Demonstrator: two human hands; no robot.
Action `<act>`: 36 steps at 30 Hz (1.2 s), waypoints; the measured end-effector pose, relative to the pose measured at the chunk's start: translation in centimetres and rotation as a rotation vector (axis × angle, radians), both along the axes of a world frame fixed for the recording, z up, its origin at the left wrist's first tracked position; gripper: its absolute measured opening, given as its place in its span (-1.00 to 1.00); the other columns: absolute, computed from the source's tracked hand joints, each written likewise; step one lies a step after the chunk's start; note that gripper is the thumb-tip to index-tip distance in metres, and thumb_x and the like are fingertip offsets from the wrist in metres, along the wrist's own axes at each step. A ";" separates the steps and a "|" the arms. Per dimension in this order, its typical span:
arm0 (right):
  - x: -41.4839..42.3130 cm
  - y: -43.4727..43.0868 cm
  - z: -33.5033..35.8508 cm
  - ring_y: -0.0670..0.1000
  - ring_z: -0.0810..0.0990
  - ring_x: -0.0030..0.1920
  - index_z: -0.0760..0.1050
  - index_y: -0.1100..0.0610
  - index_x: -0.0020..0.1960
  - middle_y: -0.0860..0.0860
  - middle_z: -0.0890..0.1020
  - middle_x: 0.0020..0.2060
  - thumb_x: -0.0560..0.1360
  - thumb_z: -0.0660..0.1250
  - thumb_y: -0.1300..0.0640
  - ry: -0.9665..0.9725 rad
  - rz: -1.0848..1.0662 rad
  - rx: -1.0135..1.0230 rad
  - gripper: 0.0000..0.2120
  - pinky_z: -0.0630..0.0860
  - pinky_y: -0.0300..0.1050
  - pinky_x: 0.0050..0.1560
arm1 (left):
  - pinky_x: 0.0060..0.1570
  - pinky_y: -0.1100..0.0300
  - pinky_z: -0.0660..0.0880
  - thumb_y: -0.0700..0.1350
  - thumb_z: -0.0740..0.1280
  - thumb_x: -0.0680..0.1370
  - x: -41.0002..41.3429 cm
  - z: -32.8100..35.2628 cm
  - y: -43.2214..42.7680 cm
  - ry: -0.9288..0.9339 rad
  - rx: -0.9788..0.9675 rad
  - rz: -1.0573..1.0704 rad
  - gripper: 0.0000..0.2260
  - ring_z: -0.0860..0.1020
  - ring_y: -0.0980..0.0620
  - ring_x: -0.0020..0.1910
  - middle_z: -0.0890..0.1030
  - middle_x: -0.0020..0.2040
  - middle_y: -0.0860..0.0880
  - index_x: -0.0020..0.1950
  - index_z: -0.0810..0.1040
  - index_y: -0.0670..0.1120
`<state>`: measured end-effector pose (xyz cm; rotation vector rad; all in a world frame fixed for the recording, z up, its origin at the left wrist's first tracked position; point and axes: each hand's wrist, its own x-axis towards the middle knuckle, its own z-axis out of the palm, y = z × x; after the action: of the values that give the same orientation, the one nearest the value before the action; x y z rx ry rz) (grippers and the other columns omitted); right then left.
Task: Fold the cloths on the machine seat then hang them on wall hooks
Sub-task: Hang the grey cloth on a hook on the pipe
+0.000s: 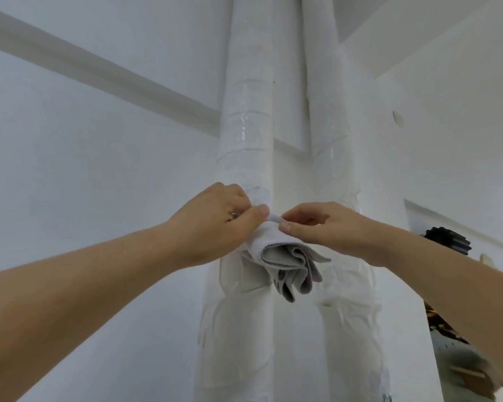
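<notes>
- Both arms were raised, and the left hand (215, 219) pinched the top of the folded grey cloth (285, 256) between thumb and curled fingers.
- The right hand (323, 227) pinched the same top edge just beside it, thumb against forefinger.
- The cloth's folds hung below the hands, against two white wrapped pipes (247, 126).
- Behind stood the white wall (70, 155).

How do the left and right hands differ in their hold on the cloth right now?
The left hand sits higher, against the wrapped pipe, with its thumb on the cloth's top fold. The right hand is lower and pinches that fold from the right. The left hand covers the cloth's left side; the right does not cover the hanging layers. Both grip the cloth.
</notes>
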<state>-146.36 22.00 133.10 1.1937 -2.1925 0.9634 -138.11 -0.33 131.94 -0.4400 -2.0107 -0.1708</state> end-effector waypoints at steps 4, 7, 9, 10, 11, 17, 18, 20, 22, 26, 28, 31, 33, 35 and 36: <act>0.3 -0.4 -0.7 -0.15 0.66 0.11 0.50 -0.30 0.30 -0.16 0.69 0.07 0.46 0.51 -0.18 0.081 0.003 0.108 -0.56 0.61 -0.07 0.24 | 0.05 0.14 0.55 0.51 0.35 0.33 0.8 0.0 0.4 -0.002 -0.094 0.129 -0.47 0.54 0.18 0.00 0.60 -0.02 0.19 0.06 0.66 0.15; 0.2 -0.7 -0.9 -0.11 0.66 0.13 0.50 -0.32 0.28 -0.12 0.68 0.09 0.40 0.57 -0.15 0.070 0.024 0.085 -0.50 0.64 -0.04 0.22 | 0.06 0.09 0.56 0.36 0.45 0.38 0.3 -1.2 -0.1 0.076 -0.113 0.080 -0.51 0.58 0.13 0.00 0.63 0.00 0.15 0.19 0.64 0.13; 0.0 -1.2 -1.3 -0.04 0.68 0.10 0.51 -0.30 0.26 -0.05 0.68 0.06 0.38 0.58 -0.13 0.104 0.015 0.060 -0.51 0.66 0.01 0.18 | 0.01 0.06 0.57 0.32 0.42 0.40 -0.3 -1.9 -0.4 0.128 -0.138 0.051 -0.55 0.58 0.11 -0.05 0.63 -0.05 0.13 0.20 0.64 0.13; -0.2 -1.4 -1.5 0.00 0.69 0.08 0.53 -0.28 0.25 -0.02 0.68 0.04 0.39 0.58 -0.11 0.112 0.014 0.041 -0.53 0.66 0.04 0.16 | 0.00 0.06 0.57 0.30 0.41 0.40 -0.6 -2.2 -0.4 0.141 -0.127 0.036 -0.57 0.58 0.12 -0.07 0.63 -0.07 0.13 0.19 0.64 0.13; -0.3 -1.5 -1.7 0.04 0.70 0.06 0.55 -0.25 0.23 0.02 0.69 0.03 0.41 0.58 -0.07 0.102 0.022 0.018 -0.56 0.67 0.06 0.14 | -0.01 0.07 0.57 0.29 0.41 0.41 -1.0 -2.6 -0.5 0.154 -0.112 0.014 -0.59 0.57 0.13 -0.08 0.63 -0.08 0.13 0.18 0.64 0.13; -0.3 -1.8 -2.4 0.18 0.70 0.15 0.62 -0.12 0.21 0.16 0.71 0.11 0.48 0.54 0.04 -0.198 0.149 -0.093 -0.68 0.57 0.24 0.30 | 0.00 0.17 0.57 0.20 0.41 0.49 -1.8 -4.5 -0.6 0.226 0.012 -0.094 -0.65 0.58 0.19 -0.08 0.65 -0.05 0.17 0.24 0.63 0.14; -0.2 -1.8 -2.4 0.18 0.69 0.18 0.62 -0.12 0.21 0.15 0.71 0.13 0.45 0.52 0.01 -0.227 0.158 -0.098 -0.66 0.53 0.27 0.34 | -0.01 0.16 0.57 0.20 0.39 0.50 -1.7 -4.6 -0.5 0.223 0.015 -0.097 -0.67 0.58 0.18 -0.08 0.66 -0.05 0.17 0.23 0.63 0.15; 0.0 -1.9 -2.5 0.18 0.68 0.22 0.62 -0.13 0.23 0.12 0.71 0.16 0.43 0.46 -0.07 -0.251 0.158 -0.095 -0.63 0.48 0.31 0.38 | 0.01 0.13 0.56 0.18 0.34 0.53 -1.4 -4.6 -0.4 0.191 0.005 -0.083 -0.69 0.58 0.16 -0.06 0.67 -0.03 0.15 0.21 0.63 0.12; 0.6 -1.9 -2.3 0.19 0.64 0.25 0.62 -0.16 0.25 0.08 0.69 0.19 0.50 0.39 -0.12 -0.235 0.131 -0.064 -0.67 0.45 0.35 0.39 | 0.01 0.09 0.55 0.15 0.30 0.54 -1.1 -4.2 -0.4 0.160 -0.020 -0.048 -0.71 0.58 0.13 -0.05 0.68 -0.02 0.13 0.17 0.62 0.08; 1.6 -2.1 -1.7 -0.08 0.56 0.25 0.59 -0.23 0.27 -0.06 0.52 0.25 0.65 0.28 -0.02 -0.068 -0.026 0.014 -0.76 0.52 -0.07 0.28 | 0.13 0.10 0.52 0.14 0.31 0.53 -1.0 -3.3 -0.7 0.101 -0.025 -0.043 -0.72 0.53 0.10 0.07 0.62 0.05 0.12 0.18 0.62 0.09; 1.9 -2.0 -1.4 -0.19 0.56 0.23 0.59 -0.20 0.29 -0.15 0.58 0.20 0.61 0.35 0.01 0.040 -0.060 0.010 -0.73 0.48 -0.15 0.31 | 0.21 0.15 0.46 0.13 0.33 0.53 -1.1 -3.0 -0.8 0.116 -0.047 -0.029 -0.72 0.47 0.11 0.15 0.56 0.11 0.14 0.18 0.63 0.09; 2.1 -1.7 -1.2 -0.20 0.62 0.18 0.61 -0.14 0.27 -0.19 0.69 0.10 0.52 0.48 0.03 0.118 -0.071 -0.014 -0.68 0.53 -0.11 0.33 | 0.15 0.12 0.50 0.15 0.34 0.50 -1.2 -2.9 -1.0 0.141 -0.055 -0.035 -0.72 0.51 0.10 0.08 0.60 0.04 0.13 0.13 0.65 0.08; 1.9 -1.8 -1.3 -0.14 0.67 0.13 0.64 -0.13 0.22 -0.18 0.72 0.05 0.49 0.51 0.05 0.123 -0.046 -0.019 -0.69 0.58 -0.07 0.28 | 0.05 0.09 0.55 0.16 0.36 0.46 -1.3 -3.1 -1.3 0.171 -0.016 -0.090 -0.69 0.57 0.11 -0.01 0.65 -0.03 0.13 0.14 0.66 0.10; 1.5 -2.2 -1.6 -0.07 0.70 0.10 0.65 -0.13 0.19 -0.12 0.73 0.04 0.49 0.53 0.07 0.110 -0.022 -0.042 -0.70 0.61 0.02 0.26 | 0.01 0.09 0.59 0.13 0.41 0.45 -1.6 -3.6 -1.4 0.209 0.020 -0.141 -0.68 0.61 0.15 -0.05 0.69 -0.03 0.15 0.18 0.67 0.11; 1.2 -2.4 -1.7 -0.04 0.69 0.11 0.65 -0.14 0.18 -0.11 0.72 0.05 0.48 0.54 0.08 0.112 -0.015 -0.055 -0.71 0.61 0.05 0.26 | 0.00 0.09 0.60 0.10 0.44 0.45 -1.9 -3.9 -1.5 0.225 0.038 -0.161 -0.69 0.63 0.16 -0.05 0.70 -0.03 0.16 0.19 0.68 0.12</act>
<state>-145.19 19.64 131.35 1.1755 -2.0720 0.9212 -139.98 -1.82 128.03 -0.5716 -1.7497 -0.2471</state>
